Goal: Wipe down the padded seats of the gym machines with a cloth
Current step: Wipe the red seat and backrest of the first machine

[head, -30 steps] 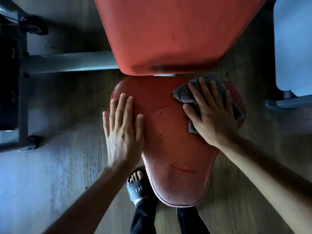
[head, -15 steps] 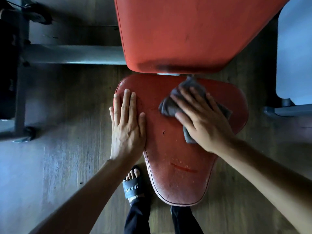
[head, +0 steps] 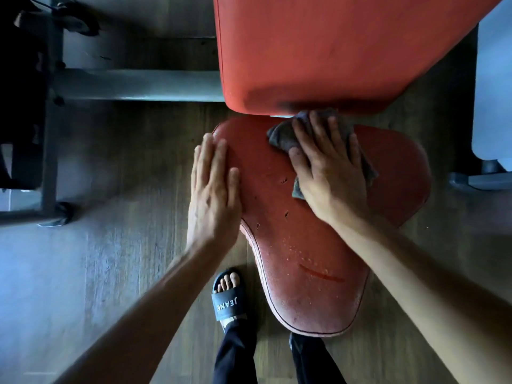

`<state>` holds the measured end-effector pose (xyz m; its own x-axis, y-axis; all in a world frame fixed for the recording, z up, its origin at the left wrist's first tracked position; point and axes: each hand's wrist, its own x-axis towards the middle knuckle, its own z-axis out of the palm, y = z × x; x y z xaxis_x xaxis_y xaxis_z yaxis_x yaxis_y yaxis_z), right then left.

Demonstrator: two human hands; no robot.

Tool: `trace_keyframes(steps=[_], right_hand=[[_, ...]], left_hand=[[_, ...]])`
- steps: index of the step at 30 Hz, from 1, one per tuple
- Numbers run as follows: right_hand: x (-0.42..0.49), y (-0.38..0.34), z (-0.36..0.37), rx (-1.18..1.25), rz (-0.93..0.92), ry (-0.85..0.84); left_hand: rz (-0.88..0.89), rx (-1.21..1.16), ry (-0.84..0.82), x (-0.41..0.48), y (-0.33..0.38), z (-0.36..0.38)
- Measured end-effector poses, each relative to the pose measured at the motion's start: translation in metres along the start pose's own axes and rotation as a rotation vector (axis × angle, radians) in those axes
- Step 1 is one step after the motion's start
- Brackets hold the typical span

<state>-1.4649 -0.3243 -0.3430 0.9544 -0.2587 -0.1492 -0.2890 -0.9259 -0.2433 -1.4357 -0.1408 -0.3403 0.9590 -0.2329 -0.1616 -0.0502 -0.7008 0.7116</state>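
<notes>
A red padded seat (head: 310,261) with small tears and a scratch fills the middle of the head view. Above it hangs the orange-red backrest pad (head: 332,51). A crumpled grey cloth (head: 279,135) lies on the seat's rear part, just under the backrest's lower edge. My right hand (head: 329,173) presses flat on the cloth with fingers spread and straight. My left hand (head: 214,195) rests flat on the seat's left edge, fingers straight and together.
A grey metal frame bar (head: 138,84) runs left of the backrest, with a dark upright frame (head: 50,120) at far left. A pale machine part (head: 493,92) stands at right. My sandalled foot (head: 228,300) stands on the wooden floor (head: 124,176) beside the seat's front.
My right hand has slid the cloth leftward across the rear of the seat, then up towards the backrest's lower edge. My left hand has stayed flat on the seat's left edge.
</notes>
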Motion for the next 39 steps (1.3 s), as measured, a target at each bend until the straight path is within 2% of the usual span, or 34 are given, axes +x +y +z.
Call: trace_keyframes(steps=[2,5,7,10,13,15,16,18,19,21,25,32,37,39], right_hand=[[-0.025,-0.006,-0.002,-0.033,-0.171,-0.037],[-0.046,0.009,-0.012,-0.066,-0.382,-0.172],[-0.026,0.015,-0.009,-0.069,-0.315,-0.114],[-0.001,-0.012,0.000,-0.064,-0.071,-0.015],[-0.007,-0.030,0.002,-0.039,-0.139,-0.061],[-0.013,-0.023,-0.008,0.163,-0.166,-0.088],[-0.016,-0.016,-0.015,0.292,-0.131,-0.067],[-0.022,0.004,-0.021,0.395,0.004,0.065],[-0.026,0.016,-0.022,0.389,0.087,0.117],[-0.031,0.038,-0.020,0.346,0.233,0.157],[-0.036,0.050,-0.007,0.165,0.244,0.136],[-0.035,0.046,0.000,0.026,0.262,0.180],[-0.033,0.042,0.004,-0.038,0.253,0.180],[-0.035,0.043,0.006,-0.048,0.253,0.198]], left_hand=[[-0.096,-0.049,-0.021,0.004,-0.006,-0.002],[-0.079,-0.016,-0.059,0.008,-0.006,0.001],[-0.069,-0.004,-0.065,0.011,-0.002,0.002],[-0.079,-0.014,-0.073,0.013,-0.001,0.001],[-0.161,-0.048,-0.076,0.013,0.002,-0.009],[-0.203,-0.020,0.027,0.011,0.016,-0.015],[-0.151,-0.007,0.089,0.008,0.029,-0.016],[0.078,0.033,0.124,0.004,0.059,-0.007],[0.176,0.066,0.081,0.003,0.072,0.004],[0.238,0.172,-0.066,0.006,0.092,0.033],[0.176,0.398,-0.230,0.022,0.091,0.077],[0.252,0.580,-0.135,0.043,0.061,0.066],[-0.054,0.631,0.006,0.035,0.039,0.049],[-0.074,0.638,0.037,0.011,0.047,0.051]])
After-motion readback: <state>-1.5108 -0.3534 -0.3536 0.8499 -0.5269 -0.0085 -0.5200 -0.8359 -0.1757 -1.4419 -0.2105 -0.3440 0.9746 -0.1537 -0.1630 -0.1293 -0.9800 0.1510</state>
